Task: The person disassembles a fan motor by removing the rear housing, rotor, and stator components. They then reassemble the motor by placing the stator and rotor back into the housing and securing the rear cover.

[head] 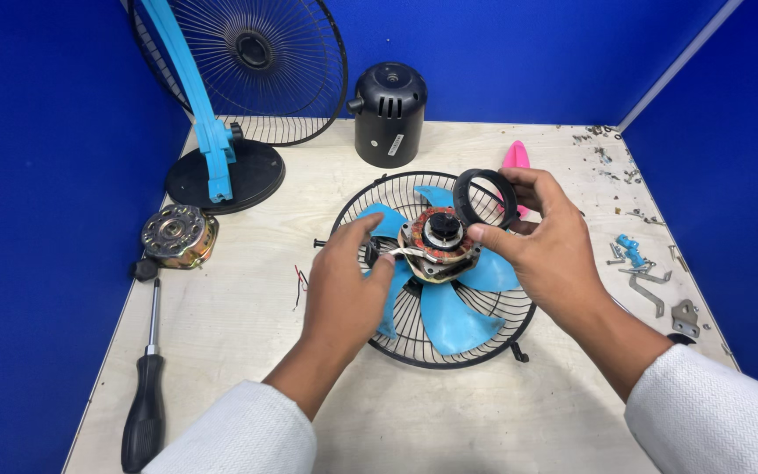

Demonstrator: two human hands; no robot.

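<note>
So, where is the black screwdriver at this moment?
In the head view, the black screwdriver lies at the near left edge of the table, left of the left hand and below the loose motor.

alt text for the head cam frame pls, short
Two hands work over a round black wire fan guard holding light blue plastic fan blades: the right hand holds a black plastic ring above an exposed copper-wound fan motor, which the left hand steadies. A black-handled screwdriver and a black cylindrical motor cover sit on the pale wooden table.
</note>
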